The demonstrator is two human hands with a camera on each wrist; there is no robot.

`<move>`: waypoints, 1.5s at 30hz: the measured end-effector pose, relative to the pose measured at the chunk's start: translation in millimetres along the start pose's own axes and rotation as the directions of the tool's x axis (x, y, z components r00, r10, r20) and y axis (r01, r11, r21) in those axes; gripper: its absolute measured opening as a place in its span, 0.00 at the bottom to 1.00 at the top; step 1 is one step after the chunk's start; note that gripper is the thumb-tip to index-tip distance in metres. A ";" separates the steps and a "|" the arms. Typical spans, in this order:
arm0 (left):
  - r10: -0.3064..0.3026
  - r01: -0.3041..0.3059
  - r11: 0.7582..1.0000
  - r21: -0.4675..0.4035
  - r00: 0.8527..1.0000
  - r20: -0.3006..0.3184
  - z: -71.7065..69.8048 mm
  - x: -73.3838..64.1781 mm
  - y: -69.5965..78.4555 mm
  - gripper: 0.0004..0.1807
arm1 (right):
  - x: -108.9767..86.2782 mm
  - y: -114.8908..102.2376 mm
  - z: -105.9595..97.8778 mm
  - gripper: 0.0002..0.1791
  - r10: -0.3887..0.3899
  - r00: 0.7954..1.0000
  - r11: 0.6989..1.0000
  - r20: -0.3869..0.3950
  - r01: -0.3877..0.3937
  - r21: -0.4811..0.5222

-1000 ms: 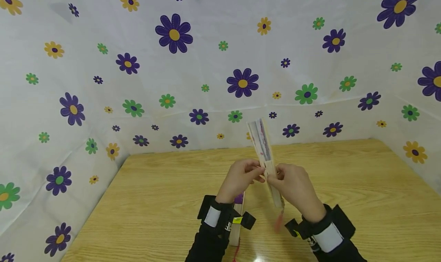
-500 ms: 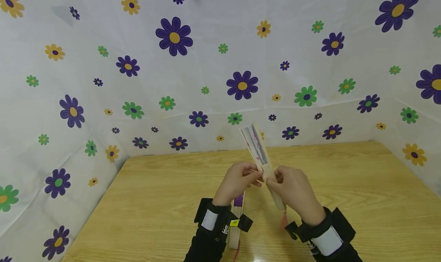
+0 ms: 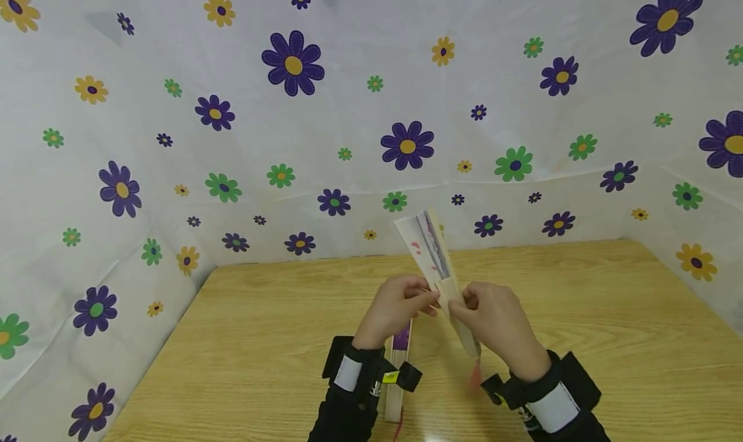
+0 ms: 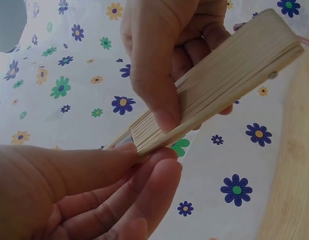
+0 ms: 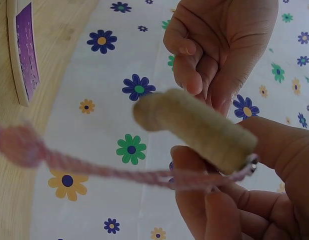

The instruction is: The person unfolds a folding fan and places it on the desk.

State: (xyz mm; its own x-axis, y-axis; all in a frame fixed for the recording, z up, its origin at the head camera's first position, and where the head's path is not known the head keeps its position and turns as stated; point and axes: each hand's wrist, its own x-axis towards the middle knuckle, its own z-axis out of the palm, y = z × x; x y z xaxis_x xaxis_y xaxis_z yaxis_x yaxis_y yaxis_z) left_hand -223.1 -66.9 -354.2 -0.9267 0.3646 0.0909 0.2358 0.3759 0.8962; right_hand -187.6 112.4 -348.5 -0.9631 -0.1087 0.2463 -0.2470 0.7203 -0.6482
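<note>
A folding fan (image 3: 444,261) with pale wooden ribs and a white and grey printed leaf is held tilted above the table, its leaf slightly spread. My right hand (image 3: 493,316) grips the ribs at mid-length between thumb and fingers. My left hand (image 3: 397,306) pinches the fan's left outer rib, near where the leaf begins, as the left wrist view shows with the ribs (image 4: 214,75) stacked close. A pink tassel (image 3: 476,374) hangs from the fan's lower end; its cord (image 5: 94,167) crosses the right wrist view.
A second folding fan (image 3: 395,397), purple-leaved and closed, lies on the wooden table (image 3: 261,339) partly behind my left wrist, its red cord toward the front. A white cloth (image 3: 348,113) with printed flowers stands behind and at both sides of the table.
The held fan's leaf has spread a little wider to the left, and its top has shifted left. My left hand has moved slightly left; the right hand keeps its grip.
</note>
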 end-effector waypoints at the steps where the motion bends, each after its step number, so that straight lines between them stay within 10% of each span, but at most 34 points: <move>1: 0.003 -0.003 1.000 -0.001 1.000 0.000 -0.3 -0.3 0.3 0.11 | -0.1 0.2 0.0 0.08 -0.002 1.000 1.000 -0.002 0.002 -0.002; 45: 0.001 -0.001 1.000 0.015 1.000 0.008 -6.5 -3.6 3.0 0.10 | -0.7 4.3 -6.7 0.09 0.004 0.999 0.996 -0.035 -0.007 -0.089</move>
State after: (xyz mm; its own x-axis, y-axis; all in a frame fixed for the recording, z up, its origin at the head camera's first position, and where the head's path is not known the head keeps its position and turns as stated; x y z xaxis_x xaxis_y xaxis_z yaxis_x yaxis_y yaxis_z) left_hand -221.0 -72.6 -349.0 -0.9241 0.3717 0.0888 0.2416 0.3883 0.8893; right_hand -187.3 120.2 -346.6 -0.9596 -0.0819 0.2691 -0.2300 0.7792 -0.5830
